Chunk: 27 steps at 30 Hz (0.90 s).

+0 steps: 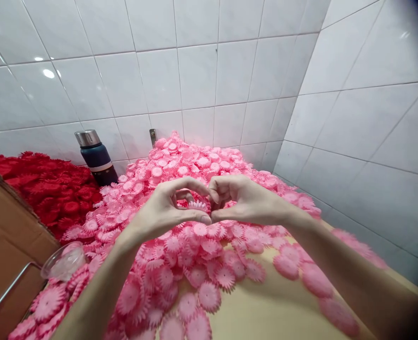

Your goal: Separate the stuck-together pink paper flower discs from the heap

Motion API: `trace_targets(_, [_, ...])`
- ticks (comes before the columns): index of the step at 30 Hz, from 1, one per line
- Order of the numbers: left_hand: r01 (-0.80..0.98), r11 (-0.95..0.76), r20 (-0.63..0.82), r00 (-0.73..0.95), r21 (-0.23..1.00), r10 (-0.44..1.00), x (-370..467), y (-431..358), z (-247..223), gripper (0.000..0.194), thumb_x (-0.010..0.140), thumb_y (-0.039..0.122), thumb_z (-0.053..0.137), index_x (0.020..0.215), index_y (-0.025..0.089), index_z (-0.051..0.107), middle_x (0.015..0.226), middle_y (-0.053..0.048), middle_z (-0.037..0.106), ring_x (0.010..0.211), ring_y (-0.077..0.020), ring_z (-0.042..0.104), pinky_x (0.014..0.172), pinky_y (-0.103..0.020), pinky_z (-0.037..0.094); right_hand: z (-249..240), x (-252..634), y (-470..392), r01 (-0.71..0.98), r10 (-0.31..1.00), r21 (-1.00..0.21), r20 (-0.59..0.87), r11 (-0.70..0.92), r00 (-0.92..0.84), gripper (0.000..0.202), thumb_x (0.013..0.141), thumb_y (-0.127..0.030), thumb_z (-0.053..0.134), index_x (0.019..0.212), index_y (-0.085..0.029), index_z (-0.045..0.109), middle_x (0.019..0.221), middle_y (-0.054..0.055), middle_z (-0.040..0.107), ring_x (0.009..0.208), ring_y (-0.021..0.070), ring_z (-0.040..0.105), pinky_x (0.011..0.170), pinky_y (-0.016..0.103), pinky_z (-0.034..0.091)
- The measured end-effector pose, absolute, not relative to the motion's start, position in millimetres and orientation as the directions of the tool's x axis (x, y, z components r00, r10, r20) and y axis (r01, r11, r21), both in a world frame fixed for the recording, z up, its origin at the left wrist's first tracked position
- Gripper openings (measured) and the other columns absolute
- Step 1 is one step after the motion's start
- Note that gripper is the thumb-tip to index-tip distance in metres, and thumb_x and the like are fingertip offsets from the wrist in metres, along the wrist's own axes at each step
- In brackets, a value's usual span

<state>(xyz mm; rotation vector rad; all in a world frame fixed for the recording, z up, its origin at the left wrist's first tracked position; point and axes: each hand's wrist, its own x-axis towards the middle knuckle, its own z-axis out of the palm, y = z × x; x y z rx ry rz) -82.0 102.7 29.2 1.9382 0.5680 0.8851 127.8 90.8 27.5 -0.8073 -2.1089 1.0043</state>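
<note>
In the head view, my left hand (171,205) curls around pink fringed discs (199,206), thumb below and fingers above. My right hand (235,200) meets it at the fingertips, its fingers bent inward and its thumb tip close to the discs' right edge. What the right fingers pinch, if anything, is hidden. Both hands are held above a large pile of pink fringed discs (170,160), which look like flower petal layers with a small centre hole.
Red fringed pieces (60,193) are heaped at the left, beside a dark blue flask (97,158) with a metal lid. A cardboard box (11,241) and a clear plastic bowl (63,264) stand near left. Tiled walls (195,71) bound the yellowish table (265,307).
</note>
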Motion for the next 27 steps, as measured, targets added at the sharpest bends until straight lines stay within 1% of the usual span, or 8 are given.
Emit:
trace_targets(4, [0.050, -0.430, 0.348, 0.506, 0.901, 0.789, -75.8, 112.7, 14.9, 0.043, 0.064, 0.016, 0.084, 0.099, 0.022, 0.059, 0.105, -0.003, 0.061, 0.098, -0.0178, 0.061, 0.080, -0.030, 0.054, 24.2, 135.1, 100.4, 0.203, 0.731, -0.875, 0.217, 0.440, -0.647, 0.041, 0.074, -0.026, 0.077, 0.106, -0.019, 0.053, 0.083, 0.002, 0.070, 0.072, 0.0157, 0.067, 0.067, 0.030, 0.054])
trace_targets(10, [0.132, -0.398, 0.289, 0.493, 0.908, 0.821, -75.8, 120.0, 3.9, 0.035, 0.071, 0.025, 0.080, 0.099, 0.018, 0.060, 0.102, -0.005, 0.063, 0.090, -0.0175, 0.062, 0.079, -0.032, 0.053, 27.8, 146.6, 106.1, 0.368, 0.725, -0.746, 0.218, 0.555, -0.653, 0.016, 0.077, -0.027, 0.073, 0.086, -0.016, 0.065, 0.079, 0.002, 0.068, 0.069, 0.0134, 0.065, 0.061, 0.025, 0.053])
trace_targets(12, [0.295, -0.489, 0.359, 0.400, 0.821, 0.844, -82.2, 125.5, 3.1, 0.028, 0.076, 0.031, 0.076, 0.095, 0.017, 0.062, 0.100, -0.006, 0.064, 0.088, -0.0190, 0.063, 0.080, -0.036, 0.053, 31.8, 153.6, 107.8, 0.404, 0.721, -0.705, 0.220, 0.583, -0.657, 0.014, 0.077, -0.026, 0.072, 0.085, -0.016, 0.065, 0.081, 0.002, 0.068, 0.068, 0.0121, 0.063, 0.061, 0.024, 0.052])
trace_targets(15, [0.648, -0.552, 0.503, 0.287, 0.524, 0.815, -93.7, 134.8, 2.7, 0.027, 0.077, 0.036, 0.073, 0.093, 0.016, 0.065, 0.100, -0.009, 0.066, 0.093, -0.0242, 0.062, 0.087, -0.045, 0.050, 35.6, 164.1, 112.9, 0.396, 0.713, -0.725, 0.185, 0.563, -0.676, 0.018, 0.078, -0.030, 0.073, 0.084, -0.017, 0.061, 0.083, 0.001, 0.066, 0.071, 0.0117, 0.060, 0.062, 0.023, 0.050])
trace_targets(18, [0.752, -0.566, 0.580, 0.306, 0.339, 0.755, -96.3, 134.6, 5.6, 0.029, 0.079, 0.035, 0.072, 0.100, 0.015, 0.066, 0.117, -0.013, 0.061, 0.114, -0.0297, 0.055, 0.098, -0.051, 0.043, 35.9, 170.8, 117.6, 0.383, 0.719, -0.766, 0.144, 0.516, -0.680, 0.022, 0.084, -0.035, 0.067, 0.082, -0.018, 0.053, 0.076, -0.001, 0.062, 0.066, 0.0105, 0.056, 0.056, 0.023, 0.045])
trace_targets(20, [0.696, -0.595, 0.550, 0.336, 0.402, 0.764, -89.1, 126.0, 8.7, 0.026, 0.085, 0.035, 0.065, 0.102, 0.015, 0.066, 0.113, -0.011, 0.063, 0.108, -0.0261, 0.059, 0.096, -0.048, 0.047, 36.3, 173.5, 117.4, 0.393, 0.711, -0.770, 0.108, 0.502, -0.695, 0.022, 0.085, -0.035, 0.066, 0.087, -0.020, 0.050, 0.077, -0.001, 0.062, 0.066, 0.0111, 0.056, 0.055, 0.023, 0.045])
trace_targets(22, [0.560, -0.579, 0.418, 0.401, 0.592, 0.815, -75.7, 112.0, 9.8, 0.025, 0.090, 0.036, 0.059, 0.103, 0.016, 0.066, 0.102, -0.009, 0.068, 0.094, -0.0214, 0.065, 0.088, -0.043, 0.053, 38.3, 175.6, 113.6, 0.408, 0.699, -0.776, 0.058, 0.481, -0.713, 0.026, 0.084, -0.034, 0.068, 0.096, -0.022, 0.048, 0.083, 0.000, 0.065, 0.071, 0.0134, 0.060, 0.057, 0.024, 0.046])
trace_targets(27, [0.122, -0.189, 0.105, 0.497, 0.974, 0.861, -38.6, 70.3, -5.4, 0.035, 0.088, 0.036, 0.063, 0.118, 0.018, 0.061, 0.113, -0.011, 0.068, 0.097, -0.0214, 0.068, 0.083, -0.037, 0.058, 44.0, 178.3, 95.8, 0.371, 0.666, -0.815, 0.024, 0.445, -0.746, 0.026, 0.079, -0.018, 0.068, 0.095, -0.021, 0.047, 0.090, 0.002, 0.069, 0.075, 0.0144, 0.066, 0.061, 0.024, 0.051])
